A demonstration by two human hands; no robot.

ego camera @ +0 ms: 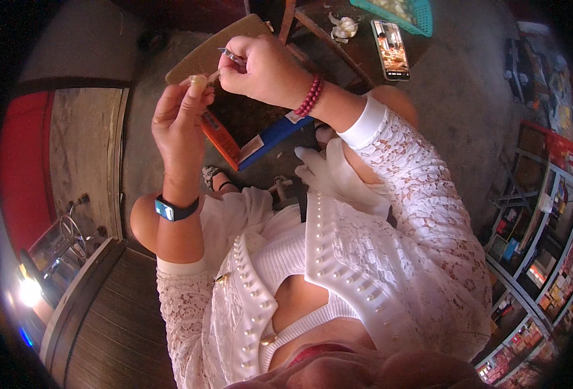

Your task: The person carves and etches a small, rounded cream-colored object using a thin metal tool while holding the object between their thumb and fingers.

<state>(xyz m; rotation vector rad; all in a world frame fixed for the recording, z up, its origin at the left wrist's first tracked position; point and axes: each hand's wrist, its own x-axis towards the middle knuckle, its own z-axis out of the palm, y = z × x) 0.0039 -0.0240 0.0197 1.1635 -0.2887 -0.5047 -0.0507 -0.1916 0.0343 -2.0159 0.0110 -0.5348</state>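
My left hand (182, 104), with a smartwatch on the wrist, pinches a small pale garlic clove (198, 81) between thumb and fingertips. Close on its right, my right hand (247, 68), a dark red bead bracelet at the wrist, is closed around a small metal blade tool (233, 56) whose tip sticks out above the fist. Its thumb and finger also meet a thin strip, perhaps peel, beside the clove. Below the hands stands an open box with an orange wall (221, 141) and a blue wall (272, 141); its dark inside is hard to make out.
A garlic bulb (344, 29) and a phone with a lit screen (391, 51) lie on a dark surface at the upper right, near a green plastic basket (425, 19) of cloves. Behind my hands is a wooden stool or chair seat (189, 58). Metal shelves (551, 194) stand far right.
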